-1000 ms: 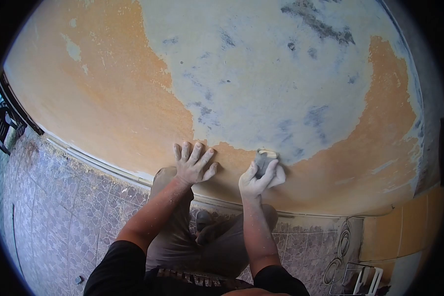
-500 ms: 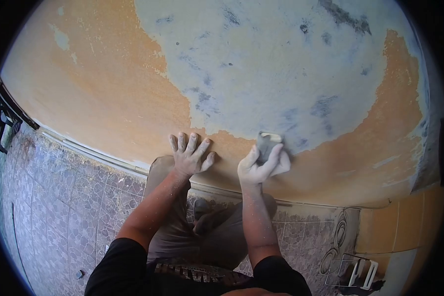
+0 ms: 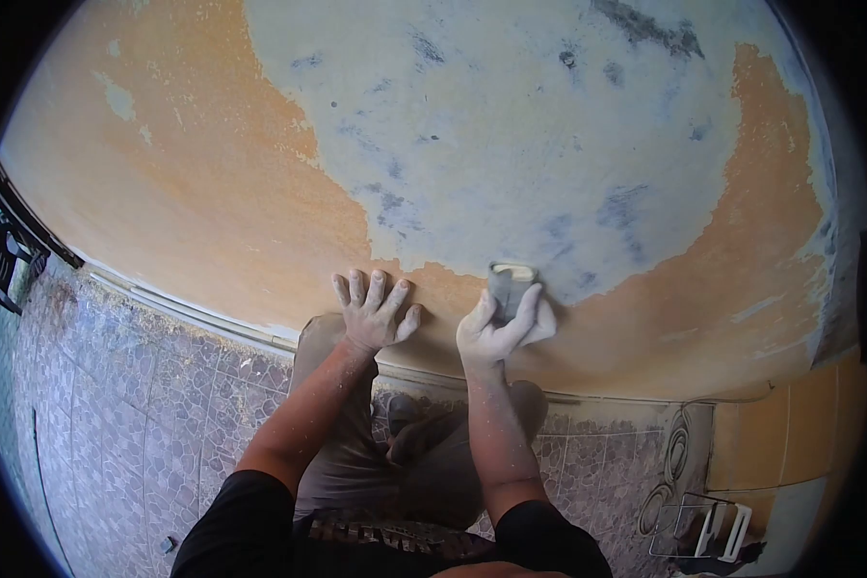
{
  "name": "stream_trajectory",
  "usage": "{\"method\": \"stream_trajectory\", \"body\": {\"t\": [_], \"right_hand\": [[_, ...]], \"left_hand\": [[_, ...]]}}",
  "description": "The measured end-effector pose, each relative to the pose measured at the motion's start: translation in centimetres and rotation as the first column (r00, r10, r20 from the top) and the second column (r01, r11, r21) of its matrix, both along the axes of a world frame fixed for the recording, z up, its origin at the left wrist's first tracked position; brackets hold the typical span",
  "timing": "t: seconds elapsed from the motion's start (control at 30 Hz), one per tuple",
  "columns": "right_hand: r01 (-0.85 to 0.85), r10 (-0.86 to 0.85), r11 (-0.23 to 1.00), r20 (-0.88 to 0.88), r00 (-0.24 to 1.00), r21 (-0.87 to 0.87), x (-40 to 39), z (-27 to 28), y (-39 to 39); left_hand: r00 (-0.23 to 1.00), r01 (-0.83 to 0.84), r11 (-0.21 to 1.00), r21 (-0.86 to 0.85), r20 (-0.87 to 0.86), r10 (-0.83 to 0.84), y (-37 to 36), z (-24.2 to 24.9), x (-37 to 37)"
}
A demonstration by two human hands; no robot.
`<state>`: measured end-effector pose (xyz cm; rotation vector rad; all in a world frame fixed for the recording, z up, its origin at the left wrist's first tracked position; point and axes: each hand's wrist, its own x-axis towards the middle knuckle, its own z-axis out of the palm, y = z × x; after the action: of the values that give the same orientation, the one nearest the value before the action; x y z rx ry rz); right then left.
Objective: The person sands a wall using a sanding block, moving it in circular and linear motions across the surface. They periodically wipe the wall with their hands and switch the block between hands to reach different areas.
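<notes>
Dust coats both of my hands. My left hand point(image 3: 373, 313) presses against the orange part of the wall point(image 3: 212, 193), fingers spread and nothing in them. To its right, my right hand point(image 3: 496, 332) grips a grey sanding block point(image 3: 512, 289) with a pale core showing at its top end. The block rests against the wall at the lower border of the bare whitish patch point(image 3: 520, 144). That patch carries bluish-grey smudges and has ragged paint edges. The block's working face is hidden against the wall.
Below me is a stone-patterned tile floor point(image 3: 164, 395), dusty along the wall base. A coiled hose point(image 3: 677, 453) and a wire frame with white bars point(image 3: 722, 530) lie at lower right. A dark chair point(image 3: 5, 265) stands far left.
My right hand and the sanding block have shifted slightly left and down in view. My left hand stays planted on the wall. The whole view has tilted a little.
</notes>
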<state>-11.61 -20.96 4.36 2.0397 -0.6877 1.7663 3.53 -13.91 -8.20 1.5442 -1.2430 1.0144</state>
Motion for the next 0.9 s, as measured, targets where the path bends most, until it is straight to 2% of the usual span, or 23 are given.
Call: {"method": "stream_trajectory", "body": {"t": [0.03, 0.07, 0.1, 0.13, 0.17, 0.2, 0.23, 0.27, 0.33, 0.43, 0.47, 0.53, 0.57, 0.6, 0.63, 0.7, 0.73, 0.77, 0.83, 0.9], "right_hand": [[0.004, -0.002, 1.0, -0.108, 0.994, 0.016, -0.9, -5.1, 0.1], [-0.058, 0.065, 0.996, -0.11, 0.992, 0.063, -1.7, -9.3, -0.3], [-0.119, 0.132, 0.986, -0.111, 0.985, 0.115, -2.3, -11.8, -0.1], [-0.093, 0.111, 0.987, -0.138, 0.984, 0.129, -2.8, -11.2, 0.4], [-0.076, 0.097, 0.988, -0.161, 0.982, 0.133, -3.1, -9.6, 0.2], [-0.104, 0.111, 0.98, -0.034, 0.993, 0.169, -2.6, -7.0, 0.0], [-0.136, 0.122, 0.979, 0.1, 0.988, 0.149, -1.9, -2.6, -0.4], [-0.104, 0.087, 0.989, 0.158, 0.984, 0.103, -1.6, 2.9, -0.5], [-0.082, 0.015, 0.973, 0.299, 0.954, 0.213, -1.4, 10.9, 0.2], [-0.021, -0.028, 0.987, 0.301, 0.953, 0.16, -1.0, 12.0, -0.6], [0.03, -0.04, 0.998, 0.231, 0.972, 0.046, -0.3, 9.5, -0.8], [0.006, -0.004, 1.0, 0.065, 0.998, -0.03, -0.6, 0.6, -0.9], [-0.048, 0.047, 0.999, 0.006, 0.999, 0.004, -1.0, -4.8, -0.8], [-0.062, 0.066, 0.997, -0.138, 0.988, 0.035, -2.1, -8.5, -0.3], [-0.109, 0.129, 0.986, -0.156, 0.979, 0.13, -2.9, -10.8, 0.0], [0.007, 0.023, 0.992, -0.242, 0.97, 0.125, -3.5, -6.6, 1.3], [-0.1, 0.105, 0.982, -0.023, 0.994, 0.158, -2.8, -3.2, 0.9], [-0.198, 0.162, 0.964, 0.2, 0.966, 0.178, -2.0, 0.7, 0.1], [-0.184, 0.066, 0.951, 0.417, 0.906, 0.248, -2.4, 9.2, -0.6], [-0.148, 0.021, 0.953, 0.429, 0.903, 0.264, -2.1, 12.8, -0.4]], "left_hand": [[1.0, 0.001, 1.0, -0.005, 0.004, -0.001, -0.1, 0.2, 0.2], [1.0, -0.002, 1.0, 0.007, 0.021, 0.002, -0.1, 0.4, 0.2], [0.999, -0.006, 1.0, 0.026, 0.037, 0.005, 0.2, 0.3, 0.0], [0.999, -0.007, 0.999, 0.031, 0.042, 0.005, 0.3, 0.2, -0.1], [0.999, -0.001, 1.0, 0.015, 0.042, 0.001, -0.1, 0.2, 0.0], [0.999, 0.007, 1.0, 0.006, 0.035, -0.007, -0.1, 0.1, 0.0], [0.999, 0.009, 1.0, 0.018, 0.032, -0.009, 0.1, -0.1, -0.1], [0.999, -0.004, 1.0, 0.016, 0.035, 0.003, 0.0, -0.2, 0.0], [0.999, -0.016, 1.0, 0.017, 0.041, 0.016, 0.0, 0.0, 0.0], [1.0, -0.005, 1.0, -0.003, -0.007, 0.005, 0.0, -0.1, -0.2], [1.0, -0.007, 1.0, -0.008, -0.006, 0.007, 0.0, -0.1, -0.1], [1.0, -0.002, 1.0, -0.015, 0.001, 0.002, -0.1, 0.1, -0.2], [1.0, 0.002, 1.0, -0.023, 0.003, -0.002, -0.2, 0.1, -0.1], [1.0, -0.002, 1.0, -0.017, -0.004, 0.002, -0.2, 0.1, -0.1], [1.0, -0.004, 1.0, -0.007, -0.011, 0.004, -0.1, 0.0, -0.3], [1.0, -0.001, 0.999, -0.032, -0.006, 0.001, -0.7, 0.2, 0.2], [1.0, 0.01, 1.0, -0.029, -0.018, -0.01, -0.3, -0.1, -0.3], [0.999, 0.023, 1.0, -0.007, -0.027, -0.023, 0.3, -0.3, -0.7], [0.999, -0.009, 1.0, 0.004, 0.033, 0.009, 0.0, 0.2, -0.1], [0.999, -0.02, 1.0, 0.002, 0.036, 0.02, -0.1, 0.1, 0.0]]}}
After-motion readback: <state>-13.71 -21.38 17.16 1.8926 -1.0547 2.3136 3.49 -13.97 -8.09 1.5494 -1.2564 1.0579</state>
